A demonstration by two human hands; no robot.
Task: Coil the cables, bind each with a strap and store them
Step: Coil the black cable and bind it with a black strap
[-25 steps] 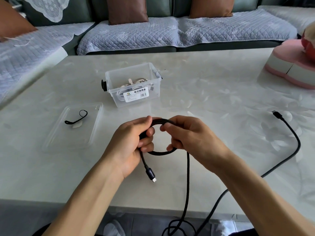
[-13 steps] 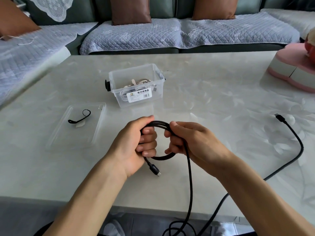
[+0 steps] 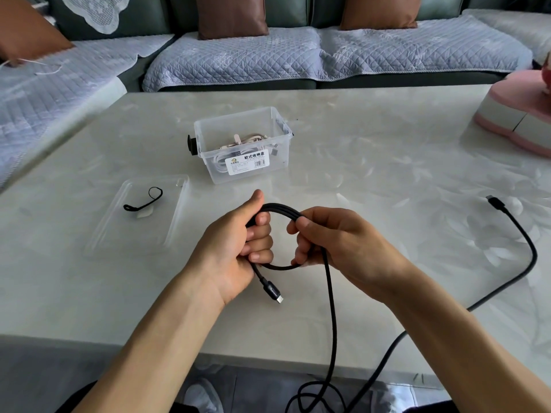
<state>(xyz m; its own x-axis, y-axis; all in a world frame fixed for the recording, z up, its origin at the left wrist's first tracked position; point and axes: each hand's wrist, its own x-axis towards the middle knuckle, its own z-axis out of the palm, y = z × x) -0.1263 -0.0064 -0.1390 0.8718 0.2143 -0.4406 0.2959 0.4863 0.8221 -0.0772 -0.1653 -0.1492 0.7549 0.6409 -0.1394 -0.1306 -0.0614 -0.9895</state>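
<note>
Our left hand (image 3: 235,251) grips the stacked loops of the black cable (image 3: 331,293); right hand (image 3: 334,242) pinches the strand feeding in. Coiling step, we judge, midway: much slack hangs over the table edge (image 3: 268,357), far plug lies right. Next: draw slack up, lay another loop. Strap (image 3: 143,201) waits on lid (image 3: 176,210); box (image 3: 280,135) beyond, open tabletop between.

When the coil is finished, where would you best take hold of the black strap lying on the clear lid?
Probably pinch the black strap at its straight middle stretch, coming from above: it lies flat on the clear lid, and its looped far end is springier to pinch.
</note>
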